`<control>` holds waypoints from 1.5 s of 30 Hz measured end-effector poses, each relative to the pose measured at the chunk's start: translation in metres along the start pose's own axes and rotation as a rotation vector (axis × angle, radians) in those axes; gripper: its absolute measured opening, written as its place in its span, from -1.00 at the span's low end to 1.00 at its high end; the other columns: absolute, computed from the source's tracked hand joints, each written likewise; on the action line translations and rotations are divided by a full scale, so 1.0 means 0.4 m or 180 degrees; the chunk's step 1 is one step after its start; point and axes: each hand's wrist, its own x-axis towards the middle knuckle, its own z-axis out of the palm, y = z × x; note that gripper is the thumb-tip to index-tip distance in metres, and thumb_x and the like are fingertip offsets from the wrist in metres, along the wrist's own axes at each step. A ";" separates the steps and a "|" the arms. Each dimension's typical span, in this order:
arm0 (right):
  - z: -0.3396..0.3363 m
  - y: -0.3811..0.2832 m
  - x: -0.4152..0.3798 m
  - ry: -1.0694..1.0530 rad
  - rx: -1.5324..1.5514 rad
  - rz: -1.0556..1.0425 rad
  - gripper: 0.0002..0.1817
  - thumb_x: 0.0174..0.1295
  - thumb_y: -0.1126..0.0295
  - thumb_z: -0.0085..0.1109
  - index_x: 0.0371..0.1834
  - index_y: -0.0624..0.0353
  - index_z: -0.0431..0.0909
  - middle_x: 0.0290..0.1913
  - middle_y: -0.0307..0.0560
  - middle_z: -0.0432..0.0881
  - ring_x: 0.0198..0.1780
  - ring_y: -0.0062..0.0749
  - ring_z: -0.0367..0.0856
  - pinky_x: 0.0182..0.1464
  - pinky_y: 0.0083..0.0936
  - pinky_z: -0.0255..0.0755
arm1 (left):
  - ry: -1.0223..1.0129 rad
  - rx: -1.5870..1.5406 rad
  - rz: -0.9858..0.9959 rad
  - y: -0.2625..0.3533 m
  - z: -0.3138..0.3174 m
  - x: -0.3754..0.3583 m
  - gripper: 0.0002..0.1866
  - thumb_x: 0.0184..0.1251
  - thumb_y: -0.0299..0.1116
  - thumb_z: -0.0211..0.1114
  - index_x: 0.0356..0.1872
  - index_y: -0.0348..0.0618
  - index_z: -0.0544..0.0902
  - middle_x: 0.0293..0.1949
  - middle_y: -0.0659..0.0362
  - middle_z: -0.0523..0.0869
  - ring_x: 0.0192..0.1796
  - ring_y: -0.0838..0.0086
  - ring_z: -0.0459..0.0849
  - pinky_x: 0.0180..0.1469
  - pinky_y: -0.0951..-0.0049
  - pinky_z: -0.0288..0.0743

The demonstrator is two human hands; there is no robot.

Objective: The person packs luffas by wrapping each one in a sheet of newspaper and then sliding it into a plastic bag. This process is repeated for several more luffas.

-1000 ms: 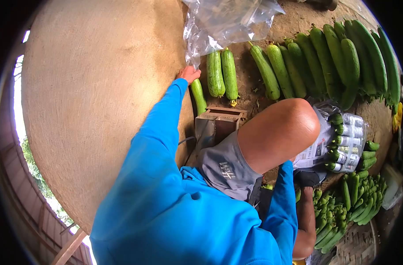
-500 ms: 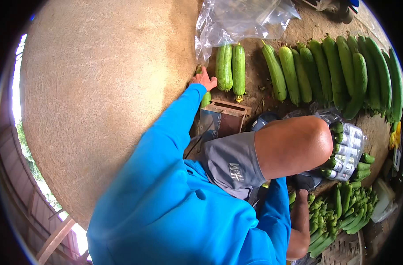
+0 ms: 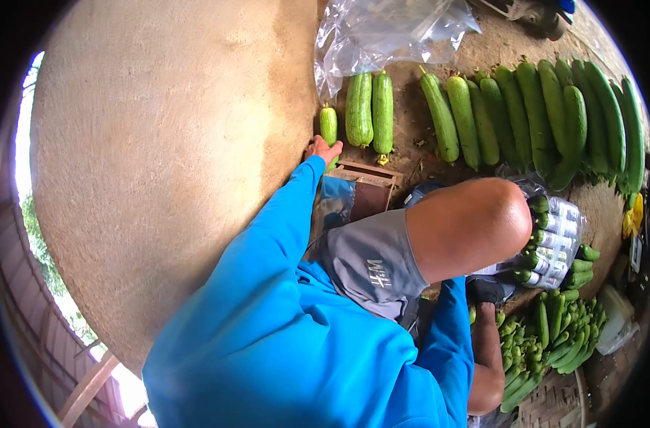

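Observation:
My left hand [image 3: 325,148] is closed around the lower end of a short green gourd [image 3: 328,123], which looks like a luffa, lying on the ground. Just to the right are two longer gourds [image 3: 371,110], side by side and apart from my hand. My right sleeve [image 3: 449,321] passes down behind my raised knee, and the right hand is hidden. Below my left hand is a small box-like frame [image 3: 367,192] with a dark panel, partly covered by my shorts.
A long row of large gourds [image 3: 524,118] runs along the right. Clear plastic sheeting [image 3: 392,39] lies at the top. A bagged pack of wrapped cucumbers [image 3: 556,235] and a heap of small green vegetables [image 3: 560,335] are beyond my leg. A pale curved wall-like surface [image 3: 161,157] fills the left.
My left hand has slid down from the gourd's upper part to its lower end, uncovering its top. The view has shifted slightly.

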 end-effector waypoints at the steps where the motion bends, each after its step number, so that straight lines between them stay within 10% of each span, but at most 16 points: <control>1: 0.000 -0.005 0.007 0.0028 0.0049 -0.0003 0.03 0.03 -0.13 0.35 0.42 0.39 0.19 0.50 0.43 0.00 0.51 0.22 0.03 0.50 -0.08 0.02 | 0.0013 0.0244 -0.0088 0.014 0.002 0.001 -0.10 0.01 0.24 0.34 0.19 -0.35 0.39 0.16 -0.36 0.52 0.21 -0.16 0.52 0.27 0.00 0.39; 6: -0.021 -0.021 0.038 0.0360 0.0539 0.0011 0.00 0.04 -0.12 0.35 0.40 0.41 0.23 0.50 0.43 0.01 0.51 0.21 0.04 0.50 -0.09 0.03 | 0.0305 0.0617 0.0553 0.001 -0.019 0.000 -0.22 0.02 0.27 0.39 -0.08 -0.37 0.60 -0.18 -0.24 0.72 -0.05 -0.07 0.70 0.04 0.04 0.55; 10: -0.226 -0.173 0.000 0.1428 0.1531 0.0913 -0.03 0.04 -0.10 0.36 0.34 0.46 0.28 0.49 0.41 0.05 0.48 0.25 0.09 0.50 -0.14 0.07 | 0.0941 0.0246 0.0941 0.031 -0.051 -0.034 -0.30 0.02 0.18 0.46 -0.08 -0.27 0.54 -0.14 -0.24 0.71 -0.06 -0.13 0.69 0.03 -0.01 0.52; 14: -0.209 -0.236 -0.007 0.1076 0.1475 0.1461 0.13 -0.03 -0.16 0.39 0.47 0.38 0.11 0.52 0.37 -0.01 0.54 0.27 -0.07 0.52 -0.12 0.02 | 0.1178 -0.0159 0.2003 0.173 -0.165 -0.042 -0.53 0.24 -0.10 0.39 -0.11 -0.38 0.63 -0.17 -0.12 0.73 -0.16 0.15 0.70 -0.04 0.20 0.54; 23: -0.190 -0.227 -0.082 0.0286 0.0779 0.0895 0.35 -0.13 -0.30 0.37 0.58 0.26 -0.17 0.61 0.10 -0.17 0.59 0.20 -0.22 0.53 -0.01 -0.04 | -0.1121 -0.1266 0.3641 0.790 -0.246 -0.216 -0.54 0.18 -0.23 0.33 0.01 -0.36 0.55 -0.10 0.13 0.62 -0.07 0.40 0.56 0.05 0.43 0.42; 29: -0.207 -0.221 -0.134 0.0075 0.0448 0.0772 0.29 -0.10 -0.29 0.39 0.58 0.15 -0.10 0.62 -0.05 -0.22 0.62 0.03 -0.23 0.49 0.04 0.07 | -0.2525 0.0458 0.5513 1.127 -0.090 -0.488 -0.51 0.30 -0.12 0.26 0.11 -0.28 0.55 -0.05 0.13 0.66 0.01 0.45 0.59 0.09 0.44 0.46; 30: -0.205 -0.227 -0.146 0.0119 0.0363 0.0773 0.26 -0.10 -0.25 0.42 0.58 0.11 -0.07 0.62 -0.07 -0.22 0.61 0.02 -0.22 0.49 0.05 0.09 | -0.2796 0.0596 0.4803 1.146 -0.054 -0.561 -0.51 0.34 -0.08 0.23 0.11 -0.25 0.57 -0.05 0.10 0.66 0.01 0.44 0.60 0.09 0.43 0.47; 31: -0.202 -0.230 -0.156 0.0171 0.0272 0.0767 0.23 -0.10 -0.20 0.45 0.58 0.07 -0.04 0.62 -0.09 -0.21 0.61 0.01 -0.20 0.48 0.06 0.10 | -0.2641 0.1723 0.5190 1.199 0.007 -0.531 -0.56 0.42 -0.11 0.18 0.17 -0.17 0.58 0.27 0.12 0.49 0.27 0.44 0.51 0.25 0.38 0.37; 33: -0.184 -0.237 -0.172 0.0078 0.0323 0.0785 0.22 -0.12 -0.14 0.49 0.58 0.03 -0.02 0.61 -0.09 -0.17 0.60 0.02 -0.16 0.46 0.07 0.12 | -0.3690 0.1713 0.4726 1.181 0.156 -0.655 -0.61 0.30 -0.12 0.23 -0.01 -0.21 0.60 -0.17 0.04 0.72 -0.11 0.28 0.69 0.04 0.33 0.56; 34: -0.177 -0.231 -0.178 -0.0003 0.0337 0.0789 0.21 -0.14 -0.08 0.53 0.57 -0.01 0.00 0.60 -0.08 -0.14 0.59 0.02 -0.12 0.45 0.09 0.14 | -0.3148 0.2984 0.4505 1.189 0.196 -0.709 -0.41 0.24 0.03 0.29 0.23 -0.03 0.54 -0.05 0.01 0.71 -0.01 0.31 0.68 0.15 0.32 0.54; 40: -0.059 -0.186 -0.155 0.0578 0.0606 0.0365 0.13 -0.18 0.09 0.53 0.53 -0.05 0.07 0.50 -0.01 0.09 0.49 0.13 0.07 0.41 -0.03 0.22 | -0.3290 0.4031 0.5058 1.002 0.521 -0.660 -0.18 0.07 0.42 0.22 -0.06 -0.24 0.65 -0.12 -0.18 0.72 -0.04 -0.02 0.70 0.00 0.05 0.53; 45: -0.115 -0.195 -0.177 0.0627 0.0687 0.0290 -0.08 -0.03 0.11 0.38 0.44 0.10 0.21 0.36 0.17 0.25 0.37 0.19 0.21 0.36 -0.10 0.26 | -0.3339 0.2830 0.4573 0.739 0.646 -0.553 -0.23 -0.04 0.38 0.27 -0.05 -0.15 0.65 -0.16 -0.20 0.72 -0.05 -0.09 0.69 0.02 -0.02 0.52</control>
